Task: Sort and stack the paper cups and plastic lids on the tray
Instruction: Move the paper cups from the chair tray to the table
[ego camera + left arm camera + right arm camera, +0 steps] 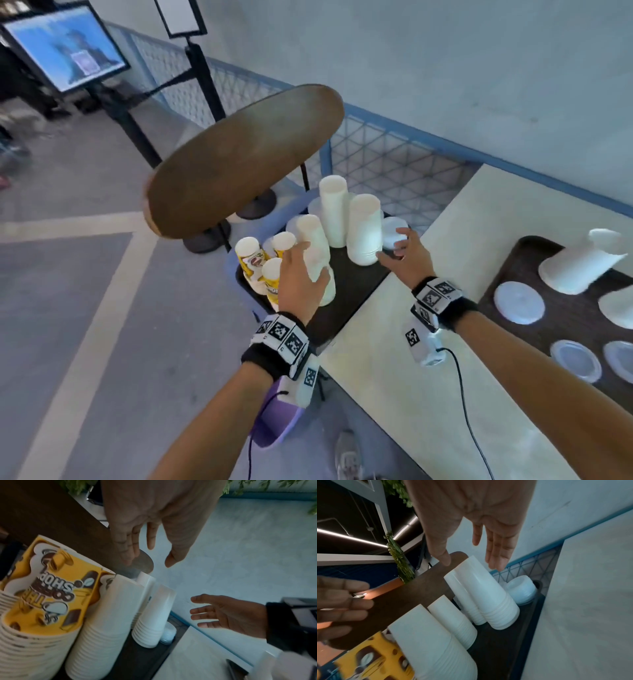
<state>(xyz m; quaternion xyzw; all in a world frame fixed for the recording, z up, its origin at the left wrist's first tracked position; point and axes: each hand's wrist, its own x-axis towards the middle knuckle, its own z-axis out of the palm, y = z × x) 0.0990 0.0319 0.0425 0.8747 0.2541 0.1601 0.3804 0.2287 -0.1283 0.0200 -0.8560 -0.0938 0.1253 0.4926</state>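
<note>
Both forearms were seen reaching forward, each wrist strapped with a marker-covered band. The left grip (pixel 301 281) was held released, fingers straight and spread, above the upside-down cup stacks; nothing was grasped, and whether the nearest white stack (pixel 317 257) was touched could not be told. The right grip (pixel 406 255) was likewise released, fingers extended over the far right corner of the tray (pixel 352 291), beside the lid stack (pixel 394 231); contact with the lids could not be told.

The dark tray was set just left of the pale bench (pixel 428 359). On its left side the yellow printed cup stacks (pixel 255 263) were stood upside down, with white stacks close beside them. Farther back, two taller white stacks (pixel 363 229) were stood near the lids, one leaning against the other.

On the bench to the right, a second tray (pixel 565 308) was seen carrying loose lids (pixel 519 302) and a toppled cup stack (pixel 582 265). Beyond the first tray, a round brown tabletop (pixel 246 161) was tilted across the view, with a blue mesh fence (pixel 394 161) and a screen (pixel 65 44) farther off.
</note>
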